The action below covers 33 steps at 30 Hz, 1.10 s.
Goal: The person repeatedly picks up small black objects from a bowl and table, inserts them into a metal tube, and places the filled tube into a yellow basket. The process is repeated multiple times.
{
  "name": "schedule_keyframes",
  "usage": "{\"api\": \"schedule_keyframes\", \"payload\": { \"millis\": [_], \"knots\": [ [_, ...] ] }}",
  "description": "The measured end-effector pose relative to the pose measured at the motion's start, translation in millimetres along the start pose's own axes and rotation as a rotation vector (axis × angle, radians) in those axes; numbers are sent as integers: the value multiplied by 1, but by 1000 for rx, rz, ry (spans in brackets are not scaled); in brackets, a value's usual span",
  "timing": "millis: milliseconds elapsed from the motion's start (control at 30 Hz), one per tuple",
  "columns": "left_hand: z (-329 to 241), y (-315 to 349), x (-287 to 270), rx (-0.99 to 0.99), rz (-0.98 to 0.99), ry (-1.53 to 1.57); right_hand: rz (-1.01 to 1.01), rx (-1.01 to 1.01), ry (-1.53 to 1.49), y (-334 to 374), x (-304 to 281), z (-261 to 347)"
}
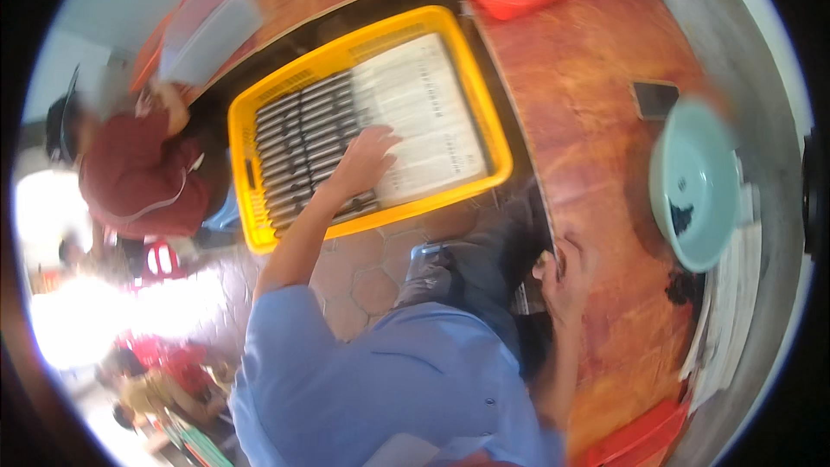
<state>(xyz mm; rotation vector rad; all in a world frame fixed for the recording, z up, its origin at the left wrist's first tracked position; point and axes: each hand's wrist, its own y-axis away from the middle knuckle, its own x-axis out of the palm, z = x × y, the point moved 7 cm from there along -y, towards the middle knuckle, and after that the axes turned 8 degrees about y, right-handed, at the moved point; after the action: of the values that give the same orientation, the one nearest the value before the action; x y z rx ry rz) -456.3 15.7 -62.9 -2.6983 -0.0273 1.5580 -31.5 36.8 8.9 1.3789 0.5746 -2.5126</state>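
yellow basket (487, 112): my left hand (363, 163) lies open over rods (285, 147) and paper (419, 112); my right hand (567, 280) curls, its grip i can't tell.

A worker wore a plain light-blue shirt (389, 389), its short left sleeve (287, 324) ending near the elbow and leaving the forearm bare. A small, round, dark button (490, 401) dotted the lower right of the garment, while a thin, dark curved line (422, 361) crossed the cloth higher up. Dark grey trousers (471, 270) covered the lap, their fabric softly blurred. The left fingers (379, 137) and the right fingers (572, 251) were ungloved.
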Motion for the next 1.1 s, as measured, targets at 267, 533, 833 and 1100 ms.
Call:
{"api": "schedule_keyframes", "payload": {
  "millis": [267, 533, 833, 1100],
  "knots": [
    [-113, 5, -1, 68, -151, 272, -128, -74, -82, -4, -8, 2],
    [-264, 29, 133, 565, 348, 333, -200, 23, -80, 44, -51, -13],
    [-241, -1, 289, 662, 448, -180, -681, 426, 511, 224, -198, -72],
    [-227, -17, 311, 713, 340, -122, -135, 1399, 811, 458, -358, -175]
  ]
}}
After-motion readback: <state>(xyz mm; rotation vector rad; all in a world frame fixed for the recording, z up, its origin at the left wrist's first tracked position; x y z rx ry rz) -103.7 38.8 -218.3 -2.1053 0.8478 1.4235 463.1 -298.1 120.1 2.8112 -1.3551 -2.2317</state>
